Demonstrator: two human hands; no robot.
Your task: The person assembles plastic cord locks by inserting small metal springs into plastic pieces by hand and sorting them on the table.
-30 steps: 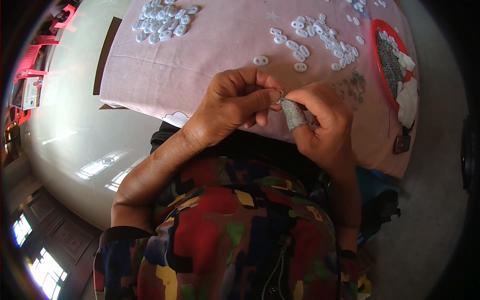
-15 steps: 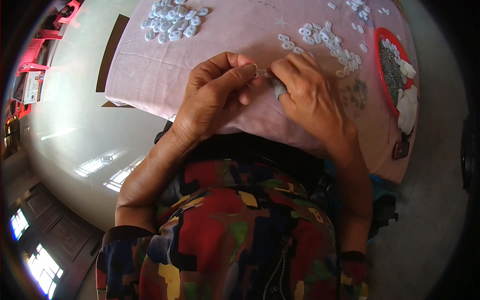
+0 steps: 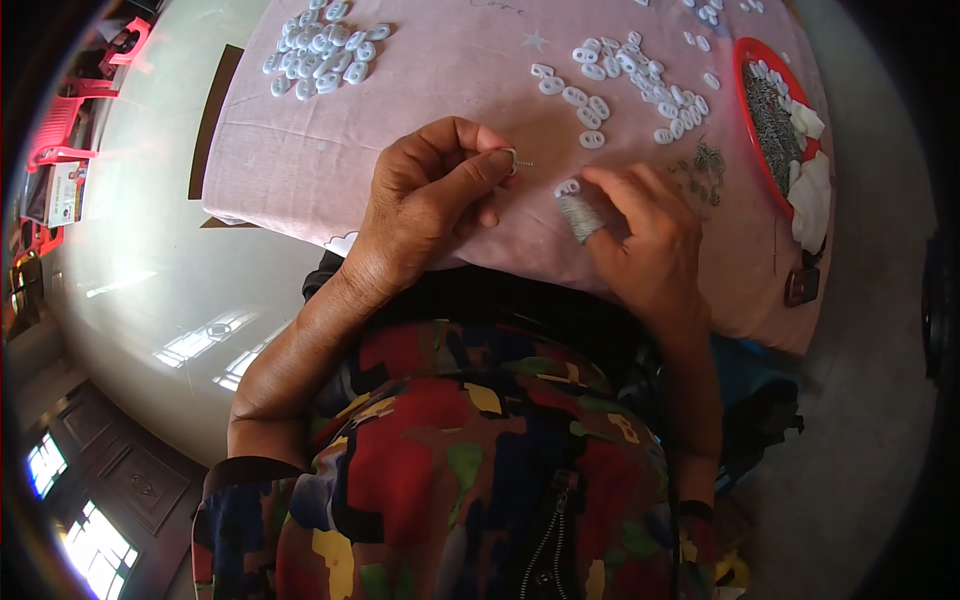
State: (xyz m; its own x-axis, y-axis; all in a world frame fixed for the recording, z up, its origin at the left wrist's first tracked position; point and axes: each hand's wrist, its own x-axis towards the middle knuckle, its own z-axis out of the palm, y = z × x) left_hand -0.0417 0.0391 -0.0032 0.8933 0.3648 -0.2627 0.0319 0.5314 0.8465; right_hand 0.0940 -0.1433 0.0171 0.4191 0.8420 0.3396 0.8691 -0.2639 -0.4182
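My left hand (image 3: pixel 430 190) is closed, thumb against fingers, on a small white plastic piece (image 3: pixel 513 161). Out of that piece a thin metal spring (image 3: pixel 526 164) sticks toward the right. A little apart from it, my right hand (image 3: pixel 650 225) pinches a white oval piece with two holes (image 3: pixel 567 187) between forefinger and thumb. Grey wrapping (image 3: pixel 580 218) covers the right thumb. Both hands are above the near part of the pink-covered table (image 3: pixel 450 75).
White two-hole pieces lie heaped at the far left (image 3: pixel 325 50) and scattered at the right (image 3: pixel 640 75). Loose springs (image 3: pixel 703 172) lie near my right hand. A red basin (image 3: pixel 742 95) at the right edge holds many springs, white pieces and white cloth (image 3: pixel 810 200). A small dark object (image 3: pixel 801 287) lies below it.
My right hand has drawn away from the left, rightward and nearer to me. The spring's free end and the white piece in the right fingers now show. The whole view has shifted slightly.
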